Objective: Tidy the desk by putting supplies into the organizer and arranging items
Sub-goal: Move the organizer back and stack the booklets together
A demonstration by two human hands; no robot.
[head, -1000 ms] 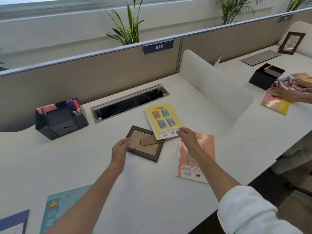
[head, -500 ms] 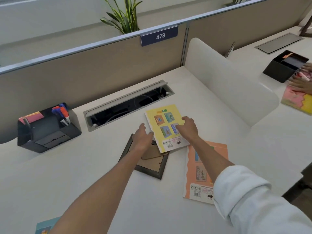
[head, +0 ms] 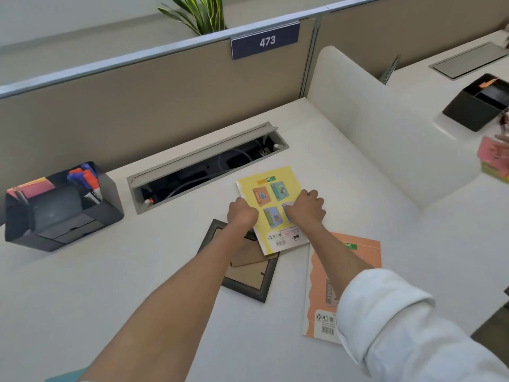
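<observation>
A yellow booklet [head: 271,188] lies back cover up in the middle of the white desk, its lower corner overlapping a dark picture frame [head: 256,274] that lies face down. My left hand [head: 242,213] curls its fingers at the booklet's left edge, above the frame's top corner. My right hand [head: 307,206] rests on the booklet's right side with its fingers curled over that edge. An orange booklet [head: 355,255] lies under my right forearm. The black desk organizer [head: 60,213] stands at the far left, holding markers and pink notes.
An open cable tray [head: 203,166] is sunk into the desk just behind the booklet. A white divider [head: 371,128] bounds the desk on the right. Beyond it stand a black box [head: 473,106] and another person's hand [head: 502,137] over coloured booklets. A teal book corner [head: 66,377] shows at the bottom left.
Both hands moved forward onto the yellow booklet. The left hand left the frame's side and curled at the booklet's left edge; the right hand curled over its right edge.
</observation>
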